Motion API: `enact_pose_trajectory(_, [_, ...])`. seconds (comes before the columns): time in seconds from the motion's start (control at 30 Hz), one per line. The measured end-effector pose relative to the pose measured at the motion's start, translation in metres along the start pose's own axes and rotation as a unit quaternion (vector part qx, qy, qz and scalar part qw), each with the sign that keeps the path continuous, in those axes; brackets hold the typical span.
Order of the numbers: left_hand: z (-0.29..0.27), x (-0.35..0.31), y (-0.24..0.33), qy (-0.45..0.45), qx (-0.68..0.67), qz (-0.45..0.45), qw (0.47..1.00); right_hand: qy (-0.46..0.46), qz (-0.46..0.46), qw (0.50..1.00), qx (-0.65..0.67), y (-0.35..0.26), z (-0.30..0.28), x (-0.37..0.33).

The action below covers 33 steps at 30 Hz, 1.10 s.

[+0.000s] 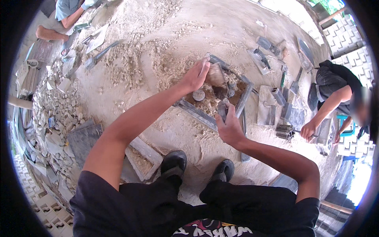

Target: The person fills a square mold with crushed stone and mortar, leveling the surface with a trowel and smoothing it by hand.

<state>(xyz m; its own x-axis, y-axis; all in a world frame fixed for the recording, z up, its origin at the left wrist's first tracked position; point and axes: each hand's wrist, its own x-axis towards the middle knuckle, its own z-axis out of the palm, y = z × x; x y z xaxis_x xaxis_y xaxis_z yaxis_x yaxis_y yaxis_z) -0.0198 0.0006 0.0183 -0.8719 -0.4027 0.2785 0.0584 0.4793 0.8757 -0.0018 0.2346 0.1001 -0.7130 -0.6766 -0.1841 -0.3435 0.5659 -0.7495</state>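
The dark frame [198, 113] lies on the dusty floor [237, 23] before the shoes [174, 161], seemingly for two-handed reach, with the left hand [194, 77] at its far edge, grip unclear, and the right hand's [231, 128] grip wrapped around a grey lump [222, 110].

Rectangular frame [197, 114], dark grey, lay askew on dusty ground [158, 136], holding loose brown-and-pale fill [238, 98]. Pale round disc [198, 95] sat inside, toward the left corner; tan lump [216, 75], blurred, showed beyond it. Grey piece [223, 110], gripped, was at the near side
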Motion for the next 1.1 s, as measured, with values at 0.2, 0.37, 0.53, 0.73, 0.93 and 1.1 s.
enact_pose_trajectory(0.2, [0.014, -0.002, 0.002, -0.061, 0.084, 0.043, 0.994, 0.036, -0.08, 0.996, 0.011, 0.024, -0.01, -0.01])
enact_pose_trajectory(0.37, [0.012, -0.035, -0.001, -0.119, 0.349, 0.101, 0.924, 0.032, -0.016, 0.999, 0.032, 0.024, -0.022, -0.022])
enact_pose_trajectory(0.53, [0.026, -0.042, 0.015, -0.132, 0.417, 0.113, 0.892, 0.02, 0.045, 0.998, 0.042, 0.046, -0.042, -0.031])
enact_pose_trajectory(0.73, [0.039, -0.044, 0.024, -0.148, 0.404, 0.12, 0.895, 0.102, -0.026, 0.994, 0.041, 0.06, -0.053, -0.02])
enact_pose_trajectory(0.93, [0.061, -0.014, 0.031, -0.135, 0.37, 0.103, 0.913, 0.068, 0.04, 0.996, 0.028, 0.065, -0.06, -0.025])
enact_pose_trajectory(1.1, [0.076, 0.01, 0.032, -0.141, 0.429, 0.148, 0.88, 0.066, 0.058, 0.994, 0.057, 0.072, -0.065, -0.038])
